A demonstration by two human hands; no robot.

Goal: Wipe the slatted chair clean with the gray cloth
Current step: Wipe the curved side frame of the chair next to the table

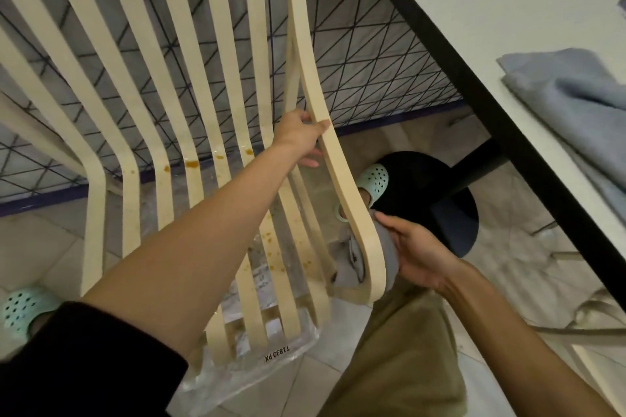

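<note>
Wiping only the curved outer rail of the chair [342,179], by the look of it; orange stains [193,164] left on the middle slats. Pressing the gray cloth [386,257] round that rail at lower centre, pinched in the right grip [416,254]. Steadying the rail higher up, left grip [301,132] closed around it.

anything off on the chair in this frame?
Yes: orange-brown stains spot the chair at the seat bend, with smaller specks lower down. They look like dried spills. The right hand holds the cloth against the side rail, away from them.
</note>
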